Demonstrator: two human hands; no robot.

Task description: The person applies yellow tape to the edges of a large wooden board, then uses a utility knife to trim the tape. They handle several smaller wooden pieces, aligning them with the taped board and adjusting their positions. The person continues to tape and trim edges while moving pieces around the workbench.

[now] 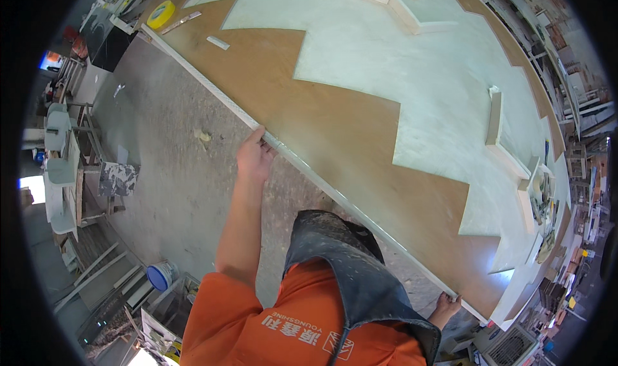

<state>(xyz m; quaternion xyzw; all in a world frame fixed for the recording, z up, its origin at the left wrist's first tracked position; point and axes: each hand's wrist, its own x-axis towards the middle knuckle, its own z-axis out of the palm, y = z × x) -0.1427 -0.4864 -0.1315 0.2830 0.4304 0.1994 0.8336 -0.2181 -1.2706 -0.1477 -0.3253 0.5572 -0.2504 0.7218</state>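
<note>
A long, narrow white strip (347,205) runs along the near edge of a large brown board (347,121). My left hand (255,157) grips the strip near its middle, fingers curled over the edge. Farther right, close to the strip's other end, my right hand (444,309) also holds it, with the fingertips over the top and the rest of the hand partly hidden. On the brown board lies a pale sheet (360,64) with a stepped, zigzag border. Whether the strip is fixed to the board, I cannot tell.
A yellow tape roll (161,14) and a small pale piece (218,42) lie at the board's far left. Pale angled strips (494,118) stand on the sheet, with tools (547,195) at right. Behind me on the left are a bucket (161,276) and a rack of slabs (62,172).
</note>
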